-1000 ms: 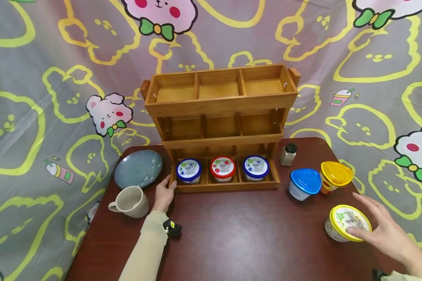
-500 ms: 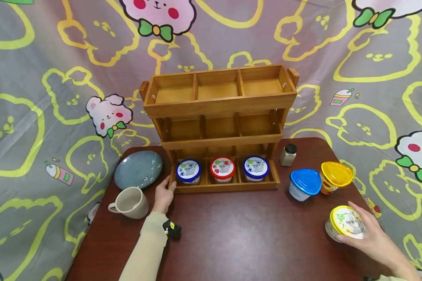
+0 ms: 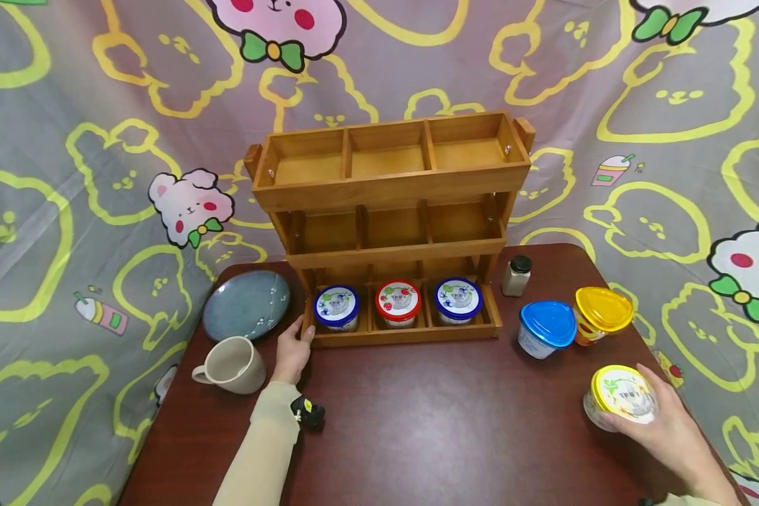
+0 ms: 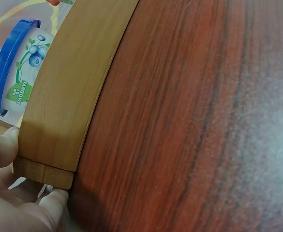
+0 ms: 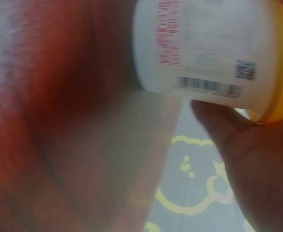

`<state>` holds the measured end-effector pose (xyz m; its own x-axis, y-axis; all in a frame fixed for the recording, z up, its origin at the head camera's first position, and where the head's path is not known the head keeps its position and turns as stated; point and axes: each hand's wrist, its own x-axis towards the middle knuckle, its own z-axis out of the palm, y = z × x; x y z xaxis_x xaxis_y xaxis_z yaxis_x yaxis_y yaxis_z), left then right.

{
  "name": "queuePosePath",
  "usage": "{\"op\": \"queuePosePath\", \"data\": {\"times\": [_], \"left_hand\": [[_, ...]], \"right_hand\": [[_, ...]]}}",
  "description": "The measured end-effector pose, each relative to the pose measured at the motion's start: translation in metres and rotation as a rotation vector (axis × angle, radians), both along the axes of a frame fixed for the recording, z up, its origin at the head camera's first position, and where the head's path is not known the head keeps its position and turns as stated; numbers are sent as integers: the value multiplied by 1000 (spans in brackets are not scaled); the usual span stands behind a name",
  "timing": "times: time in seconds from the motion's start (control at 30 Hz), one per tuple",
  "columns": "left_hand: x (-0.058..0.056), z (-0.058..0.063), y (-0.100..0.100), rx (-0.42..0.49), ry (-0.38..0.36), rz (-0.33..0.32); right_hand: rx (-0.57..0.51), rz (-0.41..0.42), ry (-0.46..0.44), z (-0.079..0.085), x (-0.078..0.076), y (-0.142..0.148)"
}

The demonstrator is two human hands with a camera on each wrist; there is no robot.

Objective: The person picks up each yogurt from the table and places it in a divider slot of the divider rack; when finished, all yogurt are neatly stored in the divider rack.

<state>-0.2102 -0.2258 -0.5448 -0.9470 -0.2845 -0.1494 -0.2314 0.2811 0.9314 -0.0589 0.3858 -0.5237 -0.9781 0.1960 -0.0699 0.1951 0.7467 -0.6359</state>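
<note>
At the lower left corner of a three-tier wooden rack (image 3: 392,184), my left hand (image 3: 292,351) holds the bottom tray's end. In the left wrist view the thumb lies on one side of the wooden corner (image 4: 44,173) and the fingers on the other. My right hand (image 3: 669,422) grips a white tub with a yellow lid (image 3: 626,393), thumb and fingers on opposite sides. Its printed wall with a barcode (image 5: 209,53) fills the top of the right wrist view. The rack's bottom tray holds a blue-lidded tub (image 3: 336,305), a red-lidded tub (image 3: 398,302) and another blue-lidded tub (image 3: 458,299).
Left of the rack are a blue-grey plate (image 3: 247,306) and a beige mug (image 3: 234,365). To its right stand a small black-capped jar (image 3: 516,275), a blue-lidded cup (image 3: 547,327) and a yellow-lidded cup (image 3: 602,315). Patterned cloth (image 3: 101,232) hangs around the brown table (image 3: 455,422).
My right hand has closed around the yellow-lidded tub, its fingers now against the side. The left hand stays at the rack's corner. The head view has shifted slightly.
</note>
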Motion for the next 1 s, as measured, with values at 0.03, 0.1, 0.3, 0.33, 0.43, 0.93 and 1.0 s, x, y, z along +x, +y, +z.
{"op": "queuePosePath", "data": {"times": [0.03, 0.1, 0.3, 0.33, 0.43, 0.93, 1.0], "left_hand": [[0, 0, 0, -1, -1, -1], [0, -1, 0, 1, -7, -2], [-1, -3, 0, -11, -18, -3], [-1, -3, 0, -14, -16, -2], [-2, -3, 0, -17, -3, 2], [-2, 0, 0, -18, -7, 0], [-2, -1, 0, -18, -12, -1]], "right_hand": [[-9, -16, 13, -2, 1, -1], [-35, -51, 42, -7, 4, -2], [-109, -156, 65, -18, 10, -6], [-116, -164, 67, -18, 10, -6], [-124, -172, 71, -20, 8, -5], [-127, -221, 157, -26, 5, -10], [-134, -245, 152, -25, 7, -12]]}}
